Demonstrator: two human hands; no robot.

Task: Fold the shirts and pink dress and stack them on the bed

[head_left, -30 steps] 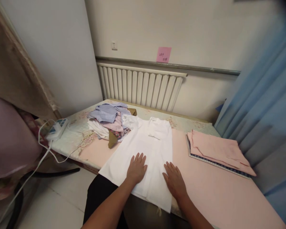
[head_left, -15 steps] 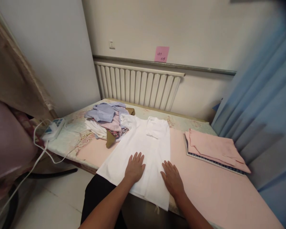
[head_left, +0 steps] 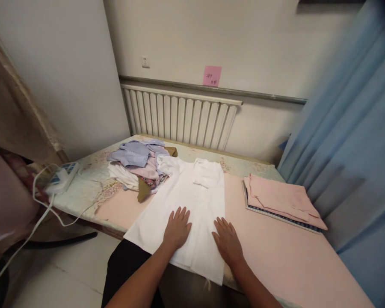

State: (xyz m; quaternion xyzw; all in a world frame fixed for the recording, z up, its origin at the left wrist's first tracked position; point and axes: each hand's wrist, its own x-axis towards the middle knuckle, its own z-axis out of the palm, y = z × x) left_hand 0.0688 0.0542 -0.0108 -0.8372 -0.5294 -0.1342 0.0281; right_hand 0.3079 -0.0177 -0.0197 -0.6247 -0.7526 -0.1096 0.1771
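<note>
A white shirt (head_left: 176, 184) lies spread on the pink-covered table, its sleeves folded in toward the far end and its near edge hanging over the front. Flat on the middle of the cloth rests my left hand (head_left: 177, 229), fingers stretched out. My right hand (head_left: 227, 240) presses palm down on the shirt's right edge, fingers extended. Neither hand grips anything. Left of the shirt's far end, touching it, is a heap of crumpled clothes (head_left: 133, 156) in blue, pink, white and olive.
Folded pink and checked cloths (head_left: 280, 196) lie stacked at right. A power strip (head_left: 62, 177) with white cords sits on the table's left end. Behind stands a radiator (head_left: 179, 115) under a pink note (head_left: 212, 76). A blue curtain (head_left: 340, 128) hangs at right.
The view has shifted slightly, so everything appears a little further left and lower. Both hands remain flat on the shirt, which looks unchanged.
</note>
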